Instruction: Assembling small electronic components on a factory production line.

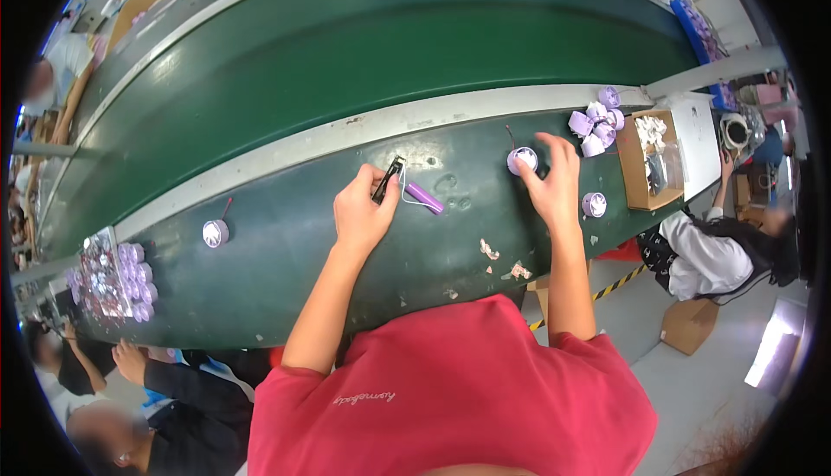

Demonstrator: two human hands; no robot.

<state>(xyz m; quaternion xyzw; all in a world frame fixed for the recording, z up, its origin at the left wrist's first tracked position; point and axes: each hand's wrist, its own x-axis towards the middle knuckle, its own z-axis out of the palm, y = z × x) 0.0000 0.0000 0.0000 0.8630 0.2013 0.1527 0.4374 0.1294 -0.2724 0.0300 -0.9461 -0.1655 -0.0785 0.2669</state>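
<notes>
My left hand (365, 203) is closed around a small black tool with a shiny metal end, which looks like nail clippers (388, 182). A purple cylinder (424, 198) lies just right of that hand, with a thin white cord looping between it and the hand. My right hand (554, 183) has its thumb and fingers apart beside a round lilac fan part (522, 161) with a dark red wire sticking up. The thumb tip overlaps the part's edge; whether it touches cannot be told. Another round lilac part (594, 205) sits right of my right hand.
Purple parts are heaped (597, 125) by an open cardboard box (645, 160) holding small white pieces. A lone round part (215, 233) with a red wire stands left. Further left are rows of lilac parts (137, 281). Scraps (519, 270) lie near me. People work on both sides.
</notes>
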